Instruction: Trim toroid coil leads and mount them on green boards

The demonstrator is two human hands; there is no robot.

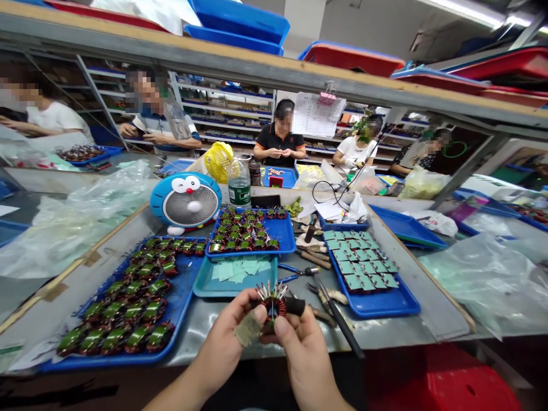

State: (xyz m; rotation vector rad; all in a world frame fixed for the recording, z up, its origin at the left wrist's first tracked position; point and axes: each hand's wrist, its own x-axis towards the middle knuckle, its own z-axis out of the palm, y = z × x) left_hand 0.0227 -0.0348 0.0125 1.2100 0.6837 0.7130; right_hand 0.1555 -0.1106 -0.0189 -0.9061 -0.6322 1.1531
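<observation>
Between both hands, above the bench's front edge, is a wire-wound toroidal coil (pixel 278 305) with its metal leads fanned upward. My left hand (pixel 229 334) grips its left side, and the thumb has a piece of tape or wrap on it. On the other side my right hand (pixel 302 339) pinches the coil, with dark wrapping around one finger. Just beyond my hands, a teal tray (pixel 199 279) has loose pale green cards (pixel 233 269) in it. Pliers (pixel 299 273) with blue handles lie right of that tray.
Blue trays of coils stand at the left (pixel 182 319) and back (pixel 285 231). A right-hand blue tray (pixel 377 305) bears coils topped with green cards. A cartoon fan (pixel 188 200), a plastic bottle (pixel 238 185) and hand tools (pixel 338 314) occupy the bench. Several co-workers sit opposite.
</observation>
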